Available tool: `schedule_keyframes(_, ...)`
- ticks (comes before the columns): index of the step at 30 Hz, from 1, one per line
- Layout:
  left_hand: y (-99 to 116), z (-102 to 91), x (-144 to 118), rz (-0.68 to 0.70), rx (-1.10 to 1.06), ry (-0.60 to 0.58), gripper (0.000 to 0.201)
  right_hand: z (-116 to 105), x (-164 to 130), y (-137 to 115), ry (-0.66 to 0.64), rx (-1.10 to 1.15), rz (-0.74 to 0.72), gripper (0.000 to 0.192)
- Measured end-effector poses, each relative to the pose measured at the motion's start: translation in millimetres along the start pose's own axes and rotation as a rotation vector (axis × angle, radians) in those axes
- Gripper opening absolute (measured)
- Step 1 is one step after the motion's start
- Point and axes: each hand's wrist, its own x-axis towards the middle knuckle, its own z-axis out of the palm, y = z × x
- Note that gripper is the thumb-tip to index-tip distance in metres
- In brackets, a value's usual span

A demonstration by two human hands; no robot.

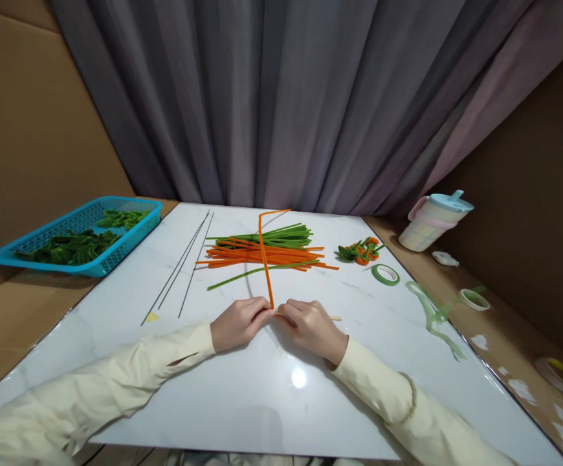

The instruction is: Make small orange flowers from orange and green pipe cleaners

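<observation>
My left hand (239,321) and my right hand (309,327) meet fingertip to fingertip near the middle of the white marble table (116,362). Both pinch the lower end of one orange pipe cleaner (263,252), which stands up from my fingers and bends over at its top. A thin wooden stick (334,318) pokes out to the right from under my right hand. Just behind lies a pile of orange pipe cleaners (242,255) and green ones (281,234).
A blue basket (14,249) with green coiled pieces sits at the left. Thin metal wires (184,262) lie left of the pile. Small orange-and-green finished pieces (359,251), green tape rolls (385,274), loose tape (431,314) and a lidded cup (431,221) are on the right.
</observation>
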Motion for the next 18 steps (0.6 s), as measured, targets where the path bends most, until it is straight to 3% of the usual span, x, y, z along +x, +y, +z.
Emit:
schedule_keyframes(11,-0.5,1.7,0.7,0.0,0.02,-0.029,0.022,6.2,-1.6,0.9,0.061,-0.085,-0.065,0.035)
schedule_keyframes(18,-0.6,1.2,-0.4,-0.081,-0.054,-0.031,0.011,3.9,-2.3,1.7,0.071,-0.199,-0.165,0.03)
